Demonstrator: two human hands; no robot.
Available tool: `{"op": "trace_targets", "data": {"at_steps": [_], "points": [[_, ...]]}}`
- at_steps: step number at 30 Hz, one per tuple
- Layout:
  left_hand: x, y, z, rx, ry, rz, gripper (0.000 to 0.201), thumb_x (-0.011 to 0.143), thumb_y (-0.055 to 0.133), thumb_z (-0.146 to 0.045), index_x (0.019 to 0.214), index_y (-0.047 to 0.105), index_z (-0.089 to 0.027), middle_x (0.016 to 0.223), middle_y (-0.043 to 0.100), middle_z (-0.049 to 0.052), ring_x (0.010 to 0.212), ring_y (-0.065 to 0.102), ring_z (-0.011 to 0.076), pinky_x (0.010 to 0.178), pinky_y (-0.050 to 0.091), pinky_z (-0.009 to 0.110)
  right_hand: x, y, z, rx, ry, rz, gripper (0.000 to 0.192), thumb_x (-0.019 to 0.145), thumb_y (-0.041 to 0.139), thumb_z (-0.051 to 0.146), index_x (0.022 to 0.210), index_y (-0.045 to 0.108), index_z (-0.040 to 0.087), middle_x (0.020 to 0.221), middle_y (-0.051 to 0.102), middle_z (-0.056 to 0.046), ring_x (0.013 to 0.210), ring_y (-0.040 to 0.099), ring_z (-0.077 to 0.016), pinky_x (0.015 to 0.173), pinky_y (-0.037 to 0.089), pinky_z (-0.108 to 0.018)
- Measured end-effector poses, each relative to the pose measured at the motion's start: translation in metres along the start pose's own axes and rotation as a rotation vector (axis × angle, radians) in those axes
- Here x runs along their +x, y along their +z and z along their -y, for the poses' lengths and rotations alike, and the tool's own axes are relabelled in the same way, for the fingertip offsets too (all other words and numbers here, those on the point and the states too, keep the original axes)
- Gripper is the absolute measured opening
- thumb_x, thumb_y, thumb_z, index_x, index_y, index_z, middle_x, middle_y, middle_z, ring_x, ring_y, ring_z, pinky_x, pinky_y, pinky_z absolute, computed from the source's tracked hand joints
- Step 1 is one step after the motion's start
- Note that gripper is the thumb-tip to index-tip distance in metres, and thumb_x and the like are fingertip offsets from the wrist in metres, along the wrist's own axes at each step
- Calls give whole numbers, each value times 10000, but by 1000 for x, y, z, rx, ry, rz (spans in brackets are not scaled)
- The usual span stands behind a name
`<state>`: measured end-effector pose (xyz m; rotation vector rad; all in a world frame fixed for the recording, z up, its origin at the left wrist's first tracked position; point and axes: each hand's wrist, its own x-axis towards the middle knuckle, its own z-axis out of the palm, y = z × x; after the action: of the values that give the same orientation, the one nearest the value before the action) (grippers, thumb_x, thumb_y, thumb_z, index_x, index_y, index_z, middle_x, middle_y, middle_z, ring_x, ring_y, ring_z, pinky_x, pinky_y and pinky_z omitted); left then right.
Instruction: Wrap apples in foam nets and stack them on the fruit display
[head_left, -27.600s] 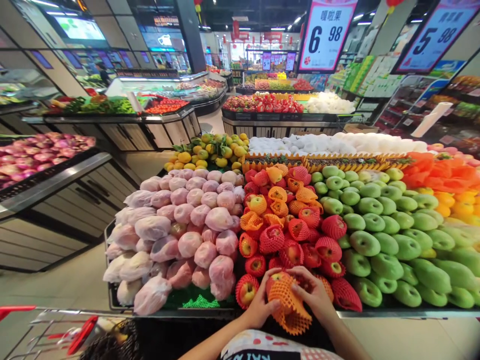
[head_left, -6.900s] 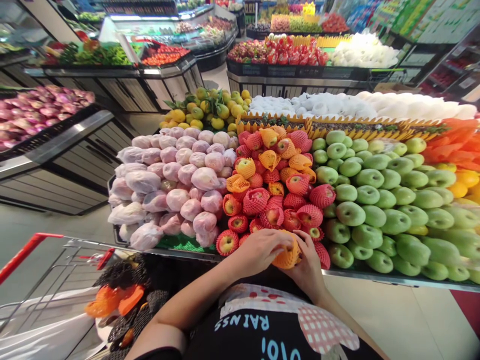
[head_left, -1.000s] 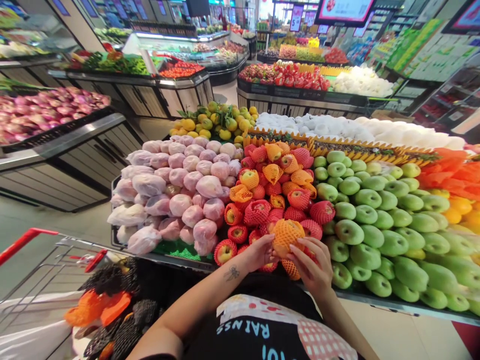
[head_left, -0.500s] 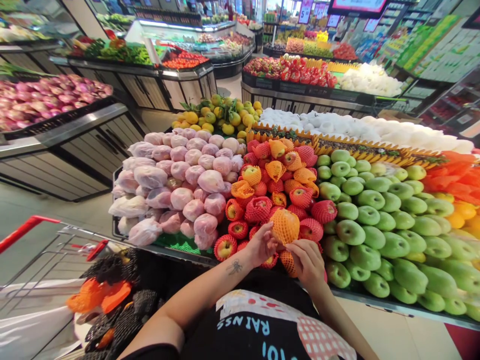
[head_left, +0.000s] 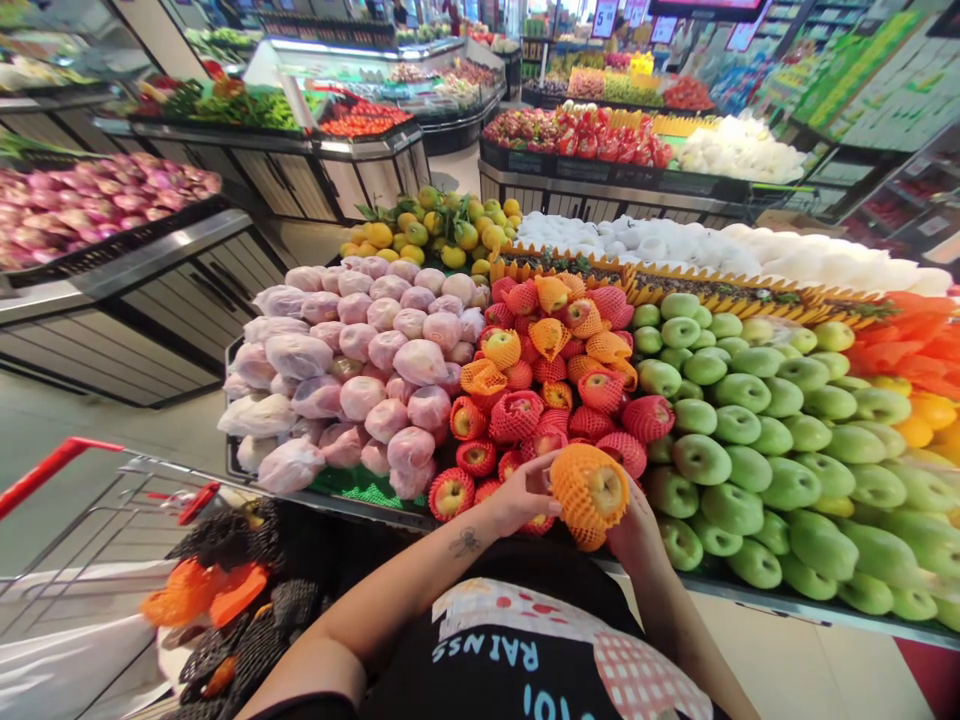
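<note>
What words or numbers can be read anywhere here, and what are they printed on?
"RAINSS", seen upside down, in blue on the person's black shirt.
"5", the start of a price, on a hanging sign at the top edge; the rest is cut off.
The other signs and shelf tags are too blurred to read.

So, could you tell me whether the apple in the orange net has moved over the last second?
Yes. The netted apple has dropped slightly toward the display's front edge, resting in the right hand.
</note>
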<state>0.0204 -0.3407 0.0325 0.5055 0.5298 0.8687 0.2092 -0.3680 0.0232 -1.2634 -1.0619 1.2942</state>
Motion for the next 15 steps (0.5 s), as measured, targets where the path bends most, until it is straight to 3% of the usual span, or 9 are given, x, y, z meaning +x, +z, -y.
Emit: {"op": "trace_targets", "data": {"at_steps": [3, 7, 12, 15], "points": [[-1, -1, 3, 32, -19, 44, 872, 425, 978, -234, 1241, 672, -197, 1147, 741, 105, 1104, 672, 284, 948, 499, 366, -1, -7, 5, 81, 56, 37, 416, 869, 597, 653, 962, 635, 250, 918, 741, -63, 791, 703, -256, 728, 601, -405], [-1, -8, 11, -3, -48, -4, 870, 413, 962, -295, 1226, 668, -200, 1164, 722, 98, 1046, 677, 262, 887, 517, 342, -3, -9, 5, 172, 111, 43, 389, 861, 642, 624, 840, 597, 239, 784, 696, -32, 666, 654, -206, 641, 574, -347], [1, -18, 18, -11, -76, -44, 777, 456, 913, -312, 1188, 684, -185, 1219, 696, 119, 1098, 667, 285, 944, 525, 387, 1, -2, -3, 44, 94, 83, 421, 860, 608, 646, 962, 625, 239, 848, 730, -61, 699, 681, -232, 647, 587, -368], [3, -22, 19, 52, -72, -76, 704, 526, 887, -316, 1188, 687, -184, 1255, 686, 123, 1161, 647, 293, 997, 503, 401, 2, -3, 5, 25, 83, 125, 469, 902, 519, 650, 1109, 632, 244, 1049, 747, -103, 851, 722, -264, 749, 612, -414]]}}
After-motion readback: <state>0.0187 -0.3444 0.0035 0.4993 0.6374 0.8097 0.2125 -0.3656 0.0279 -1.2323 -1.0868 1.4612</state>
